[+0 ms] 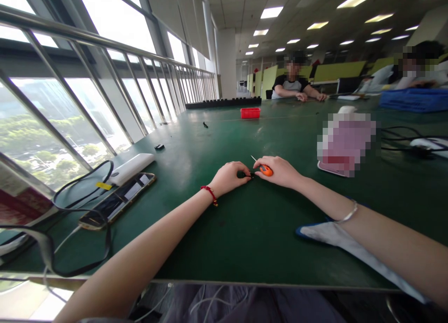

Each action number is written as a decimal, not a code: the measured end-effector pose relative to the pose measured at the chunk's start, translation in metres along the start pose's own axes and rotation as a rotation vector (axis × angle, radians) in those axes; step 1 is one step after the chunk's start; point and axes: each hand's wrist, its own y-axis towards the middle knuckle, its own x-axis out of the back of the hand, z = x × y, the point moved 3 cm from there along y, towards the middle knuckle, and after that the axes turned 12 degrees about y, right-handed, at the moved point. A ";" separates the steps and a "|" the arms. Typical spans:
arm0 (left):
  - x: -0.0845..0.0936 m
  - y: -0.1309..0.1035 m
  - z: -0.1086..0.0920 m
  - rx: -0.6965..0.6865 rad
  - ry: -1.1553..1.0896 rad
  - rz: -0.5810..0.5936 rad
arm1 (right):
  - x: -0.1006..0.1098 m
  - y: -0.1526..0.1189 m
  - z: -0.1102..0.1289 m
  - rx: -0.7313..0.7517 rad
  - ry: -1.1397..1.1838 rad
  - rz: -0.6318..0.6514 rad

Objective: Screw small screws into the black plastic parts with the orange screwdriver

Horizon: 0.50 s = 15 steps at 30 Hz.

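My left hand (231, 177), with a red bracelet at its wrist, pinches a small black part (251, 175) between thumb and fingers just above the green table (224, 239). Facing it closely, my right hand (280, 171) is closed around a small screwdriver (266, 171) with an orange handle. Its thin pale shaft points up and away to the left, apart from the black part. The right fingertips come very near the black part; whether they touch it I cannot tell. Details of the part are too small to make out.
Left: a phone (117, 202), a white power bank (131, 169) and cables. Farther off: small black pieces (159, 147), a red box (250, 113), a long black strip (224, 102). Right: a pink blurred item (346, 145), a blue basket (413, 100), a cloth (325, 233). Two people sit beyond.
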 end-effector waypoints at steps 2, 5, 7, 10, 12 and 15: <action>0.008 0.003 0.005 0.055 0.051 -0.029 | 0.001 0.000 0.000 -0.011 0.003 0.008; 0.036 0.002 0.034 0.276 0.152 -0.174 | 0.000 -0.001 0.001 -0.015 0.008 0.031; 0.059 -0.006 0.064 0.514 0.228 -0.208 | 0.000 -0.001 0.002 -0.016 0.012 0.047; 0.090 -0.029 0.111 0.818 0.389 -0.186 | -0.001 -0.001 0.002 -0.019 0.014 0.058; 0.104 -0.047 0.134 0.946 0.463 -0.124 | -0.001 -0.001 0.002 -0.022 0.016 0.063; 0.115 -0.070 0.157 1.082 0.434 -0.015 | -0.001 -0.001 0.002 -0.024 0.017 0.070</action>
